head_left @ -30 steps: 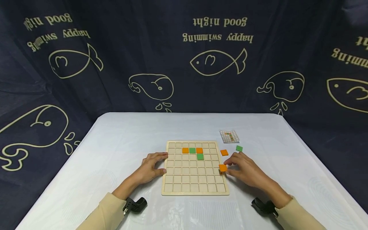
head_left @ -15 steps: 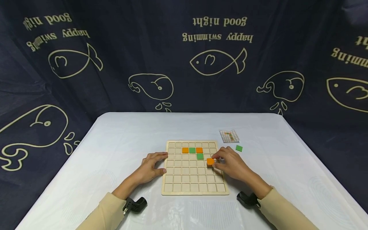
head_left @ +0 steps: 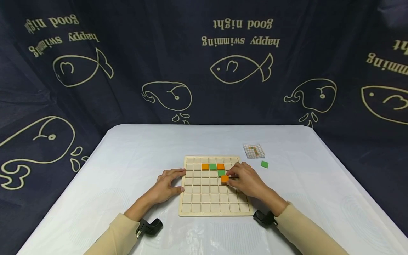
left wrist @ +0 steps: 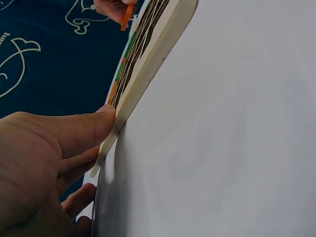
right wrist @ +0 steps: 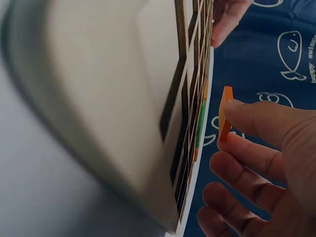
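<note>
Your right hand (head_left: 247,180) pinches an orange square tile (head_left: 224,178) between the thumb and index finger, with the other fingers loosely bent below the index finger in the right wrist view. That same view shows the tile lifted clear of the wooden grid board (head_left: 205,198); from the head view it appears over the right half of the board, just near of a green tile (head_left: 221,173) already set there.

Your left hand (head_left: 164,187) rests at the left edge of the board, the thumb spread apart from the other fingers, with the thumb tip touching the edge in the left wrist view.

Toward the far side of the board, you have a row of three tiles lying side by side: a left orange tile (head_left: 205,166), a middle green tile (head_left: 213,166) and a right orange tile (head_left: 220,166). The green tile in the next row lies directly near of the right one.

On the white-covered table (head_left: 143,145), right of the board, lies a loose green tile (head_left: 264,164); just far of it is a small card (head_left: 254,151) printed with a coloured grid pattern. A dark blue curtain (head_left: 127,102) with fish and whale drawings hangs behind the table.
</note>
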Demonstrator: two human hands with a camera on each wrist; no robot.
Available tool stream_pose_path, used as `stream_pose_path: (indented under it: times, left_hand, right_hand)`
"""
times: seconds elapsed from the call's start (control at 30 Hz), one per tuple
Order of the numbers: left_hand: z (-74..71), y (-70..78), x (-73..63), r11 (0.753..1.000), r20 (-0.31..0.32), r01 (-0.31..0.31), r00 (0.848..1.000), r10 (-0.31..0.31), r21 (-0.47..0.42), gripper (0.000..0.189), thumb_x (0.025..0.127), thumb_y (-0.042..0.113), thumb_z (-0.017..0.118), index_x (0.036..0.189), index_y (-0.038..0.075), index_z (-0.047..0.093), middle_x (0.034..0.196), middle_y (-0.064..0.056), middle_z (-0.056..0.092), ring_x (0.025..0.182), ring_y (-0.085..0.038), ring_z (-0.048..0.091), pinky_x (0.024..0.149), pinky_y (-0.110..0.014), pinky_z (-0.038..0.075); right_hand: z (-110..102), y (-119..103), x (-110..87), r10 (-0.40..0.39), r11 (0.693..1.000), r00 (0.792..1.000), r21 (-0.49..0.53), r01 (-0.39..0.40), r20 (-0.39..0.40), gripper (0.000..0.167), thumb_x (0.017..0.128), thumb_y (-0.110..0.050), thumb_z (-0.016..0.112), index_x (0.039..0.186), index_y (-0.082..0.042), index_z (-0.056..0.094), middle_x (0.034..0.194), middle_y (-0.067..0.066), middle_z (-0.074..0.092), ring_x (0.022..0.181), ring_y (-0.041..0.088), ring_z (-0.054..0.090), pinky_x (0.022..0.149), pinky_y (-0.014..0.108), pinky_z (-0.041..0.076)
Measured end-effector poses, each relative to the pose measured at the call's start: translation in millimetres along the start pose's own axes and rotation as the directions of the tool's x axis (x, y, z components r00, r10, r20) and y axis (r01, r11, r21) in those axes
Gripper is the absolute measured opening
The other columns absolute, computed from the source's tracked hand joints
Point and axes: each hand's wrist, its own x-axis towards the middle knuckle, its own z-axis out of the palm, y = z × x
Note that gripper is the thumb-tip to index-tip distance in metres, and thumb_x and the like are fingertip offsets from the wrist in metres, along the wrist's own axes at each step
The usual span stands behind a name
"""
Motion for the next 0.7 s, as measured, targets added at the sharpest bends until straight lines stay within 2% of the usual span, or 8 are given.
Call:
stream_pose_path:
  times: [0.13, 0.43, 0.7]
  left_hand:
    - [0.0, -0.3, 0.2, 1.0, -0.002, 0.003, 1.0, -0.003, -0.01, 0.055, 0.083, 0.017, 0.07, 0.134, 0.006, 0.052, 0.145, -0.005, 0.045, 0.129, -0.031, 0.037, 0.099, -0.05, 0.022]
    - [0.4, 0.9, -0.4, 0.999, 0.003, 0.014, 1.0, -0.014, -0.031, 0.054, 0.083, 0.015, 0.07, 0.133, 0.005, 0.053, 0.145, -0.006, 0.045, 0.13, -0.03, 0.035, 0.101, -0.051, 0.021]
    - [0.5, 0.8, 0.0, 1.0, 0.002, 0.015, 1.0, -0.015, -0.016, 0.054, 0.083, 0.016, 0.07, 0.133, 0.006, 0.053, 0.145, -0.005, 0.046, 0.131, -0.029, 0.035, 0.1, -0.05, 0.022]
  right_hand:
    - [3.3, -1.2, 2.6, 0.001, 1.0, 1.0, -0.004, -0.001, 0.011, 0.02, 0.078, -0.02, 0.073, 0.096, -0.013, 0.073, 0.083, -0.005, 0.059, 0.076, 0.007, 0.043, 0.074, 0.029, 0.037]
    - [7.6, -0.5, 5.4, 0.025, 1.0, 0.997, -0.012, -0.024, 0.079, 0.02, 0.08, -0.023, 0.073, 0.097, -0.013, 0.072, 0.083, -0.007, 0.056, 0.078, 0.008, 0.042, 0.073, 0.029, 0.037]
    - [9.7, 0.0, 5.7, 0.001, 0.998, 0.997, -0.055, 0.003, 0.076, 0.019, 0.079, -0.025, 0.075, 0.095, -0.015, 0.071, 0.086, -0.007, 0.058, 0.081, 0.008, 0.043, 0.073, 0.028, 0.039]
